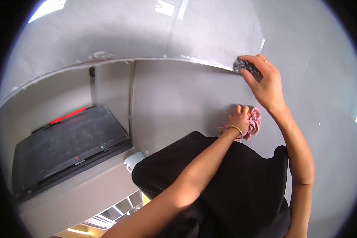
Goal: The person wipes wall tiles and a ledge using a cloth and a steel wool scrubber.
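My right hand (266, 78) is raised and grips a dark, silver-speckled scouring pad (241, 65) between thumb and fingers. The pad touches the right end of a long curved edge on a grey panel (196, 38). Ragged white residue (193, 59) clings along that edge. Lower down, my left hand (239, 120) presses a crumpled pink cloth (255, 123) against a smooth grey surface (178, 95). The fingers of the left hand are partly hidden in the cloth's folds.
At the left lies a dark scuffed board (68, 145) with metal clips and a red strap (68, 115). A pale plastic jug (134, 160) stands beside my black clothing (226, 178). Small white crumbs (318, 123) dot the grey surface. Lit shelving (113, 212) shows far below.
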Available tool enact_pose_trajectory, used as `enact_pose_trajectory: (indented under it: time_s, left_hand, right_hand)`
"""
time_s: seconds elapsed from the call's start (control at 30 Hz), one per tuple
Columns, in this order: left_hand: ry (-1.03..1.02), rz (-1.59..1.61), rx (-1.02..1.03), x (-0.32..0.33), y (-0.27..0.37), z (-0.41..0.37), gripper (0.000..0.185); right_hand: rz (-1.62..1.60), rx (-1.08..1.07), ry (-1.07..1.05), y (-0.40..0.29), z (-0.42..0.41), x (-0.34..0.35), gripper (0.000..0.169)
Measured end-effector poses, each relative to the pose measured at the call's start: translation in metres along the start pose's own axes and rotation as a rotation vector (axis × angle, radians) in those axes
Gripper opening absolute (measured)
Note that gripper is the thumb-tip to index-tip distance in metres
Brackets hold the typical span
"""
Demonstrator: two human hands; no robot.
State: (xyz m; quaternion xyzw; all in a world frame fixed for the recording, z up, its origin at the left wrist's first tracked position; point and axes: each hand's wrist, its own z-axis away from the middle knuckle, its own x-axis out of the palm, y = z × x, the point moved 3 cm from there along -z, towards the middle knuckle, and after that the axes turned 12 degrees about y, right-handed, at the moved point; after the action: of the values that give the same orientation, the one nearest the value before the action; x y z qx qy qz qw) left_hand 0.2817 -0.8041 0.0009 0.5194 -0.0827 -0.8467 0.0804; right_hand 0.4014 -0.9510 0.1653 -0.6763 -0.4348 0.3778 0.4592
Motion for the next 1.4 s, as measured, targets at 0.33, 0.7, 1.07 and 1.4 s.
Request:
enact_pose_trajectory:
  time_s: [0.33, 0.7, 1.07, 1.4]
  left_hand:
    - [-0.028, 0.010, -0.032, -0.010, 0.003, -0.001, 0.036]
    - [-0.099, 0.048, -0.088, -0.016, 0.006, 0.003, 0.037]
    - [-0.051, 0.068, -0.093, -0.008, 0.004, -0.001, 0.034]
    - [-0.040, 0.059, -0.067, -0.010, 0.006, 0.000, 0.037]
  right_hand:
    - [0.019, -0.110, 0.135, 0.003, -0.007, 0.009, 0.023]
    - [-0.238, -0.466, 0.040, -0.147, -0.065, -0.017, 0.019]
    - [-0.157, -0.575, 0.061, -0.200, -0.074, -0.006, 0.017]
    - [-0.044, -0.596, 0.141, -0.199, -0.072, -0.006, 0.015]
